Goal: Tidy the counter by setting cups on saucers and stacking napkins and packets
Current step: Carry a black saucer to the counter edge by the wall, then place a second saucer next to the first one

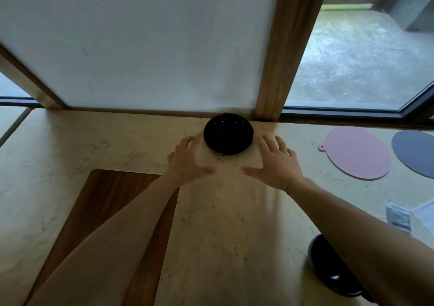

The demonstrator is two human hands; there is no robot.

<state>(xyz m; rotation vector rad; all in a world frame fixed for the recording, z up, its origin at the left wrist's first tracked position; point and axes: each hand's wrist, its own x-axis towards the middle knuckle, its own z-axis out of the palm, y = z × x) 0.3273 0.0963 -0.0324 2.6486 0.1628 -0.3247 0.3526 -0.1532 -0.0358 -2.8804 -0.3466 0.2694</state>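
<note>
Pale marble counter (223,223) beneath rain-wet window (359,54)

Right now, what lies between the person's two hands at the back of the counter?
In the head view, the black saucer sits between the fingers of the left hand and right hand; nearer the thumbs, only bare counter. Neither hand clearly touches it.

A single head-worn wide-angle camera looks forward and down over the bench (211,223) from close above, facing the wall and window (357,54) (lines bow at the edges), both outstretched forearms entering from below.
</note>
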